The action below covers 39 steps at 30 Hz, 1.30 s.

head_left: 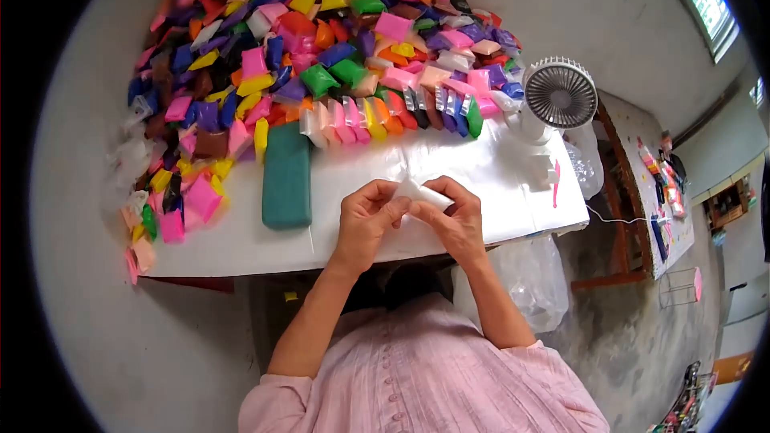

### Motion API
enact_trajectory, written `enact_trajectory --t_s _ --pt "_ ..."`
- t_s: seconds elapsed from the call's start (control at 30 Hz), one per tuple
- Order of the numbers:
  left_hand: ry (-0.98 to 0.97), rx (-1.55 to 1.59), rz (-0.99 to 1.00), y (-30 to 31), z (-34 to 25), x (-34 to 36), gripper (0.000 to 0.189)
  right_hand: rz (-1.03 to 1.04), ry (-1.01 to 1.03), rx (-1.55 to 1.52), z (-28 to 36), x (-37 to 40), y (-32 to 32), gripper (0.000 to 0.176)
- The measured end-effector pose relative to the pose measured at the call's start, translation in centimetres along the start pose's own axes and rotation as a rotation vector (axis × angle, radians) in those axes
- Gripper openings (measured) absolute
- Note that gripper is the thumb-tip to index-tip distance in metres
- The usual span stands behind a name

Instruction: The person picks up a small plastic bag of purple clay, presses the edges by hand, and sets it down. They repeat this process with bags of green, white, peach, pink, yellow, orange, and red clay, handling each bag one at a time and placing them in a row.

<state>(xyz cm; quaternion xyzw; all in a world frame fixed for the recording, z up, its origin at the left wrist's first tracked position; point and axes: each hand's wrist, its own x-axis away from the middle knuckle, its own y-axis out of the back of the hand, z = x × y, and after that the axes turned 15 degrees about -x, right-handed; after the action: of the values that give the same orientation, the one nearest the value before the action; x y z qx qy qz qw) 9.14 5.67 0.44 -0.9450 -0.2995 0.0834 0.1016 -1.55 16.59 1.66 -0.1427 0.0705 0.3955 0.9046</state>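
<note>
My left hand (370, 220) and my right hand (451, 216) meet above the front part of the white-covered table. Between them they pinch a small white packet (415, 192), with the thumbs close together on its near side. Beyond the hands stands a row of small packets (373, 119) in white, peach, pink, yellow, orange, red, brown, blue and green. To the left of my left hand lies a dark green oblong case (287, 180).
Behind the row, a big heap of coloured packets (321, 40) spreads across the back and left. A white fan (560, 95) stands at the right. Clear plastic bags (525, 281) hang below the front edge. Another table (682, 244) is farther right.
</note>
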Motion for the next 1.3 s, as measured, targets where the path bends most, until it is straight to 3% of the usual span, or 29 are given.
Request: enact_trajectory --t_s 0.13,0.23,0.33,0.43,0.53,0.73,0.83,0.93,1.03,1.3 --pt "-0.007 -0.052 -0.012 0.1 0.1 0.2 0.009 0.099 0.214 0.160 -0.2 -0.3 0.4 0.019" --pt "-0.009 -0.081 -0.032 -0.1 -0.1 0.2 0.008 0.121 0.212 0.165 -0.4 -0.5 0.7 0.020" --pt "0.010 -0.122 -0.027 -0.3 -0.3 0.3 0.008 0.075 -0.018 0.157 1.3 -0.3 0.4 0.018" --pt "-0.040 -0.179 -0.008 -0.6 -0.4 0.5 0.009 0.095 0.151 0.202 1.2 -0.6 0.2 0.019" --pt "-0.060 -0.216 -0.006 -0.6 -0.5 0.5 0.010 0.135 0.176 0.176 0.8 -0.7 0.3 0.022" --pt "-0.013 -0.214 -0.023 -0.6 -0.7 0.5 0.011 0.077 0.280 0.169 -0.3 -0.7 0.1 0.024" --pt "0.085 -0.043 -0.052 -0.9 -1.2 0.4 0.013 -0.053 0.123 -0.092 -0.5 -0.6 -0.1 0.025" --pt "0.077 -0.104 0.045 -0.4 -0.8 0.0 0.016 -0.139 0.105 -0.187 -0.4 -0.8 -0.5 0.026" --pt "0.034 -0.223 -0.001 -0.9 -0.2 0.0 0.013 -0.180 0.147 -0.192 -1.2 -0.5 -1.3 0.026" --pt "-0.016 -0.109 -0.083 -1.0 -0.4 0.4 0.013 -0.163 0.180 -0.152 -1.9 0.0 -2.1 0.025"
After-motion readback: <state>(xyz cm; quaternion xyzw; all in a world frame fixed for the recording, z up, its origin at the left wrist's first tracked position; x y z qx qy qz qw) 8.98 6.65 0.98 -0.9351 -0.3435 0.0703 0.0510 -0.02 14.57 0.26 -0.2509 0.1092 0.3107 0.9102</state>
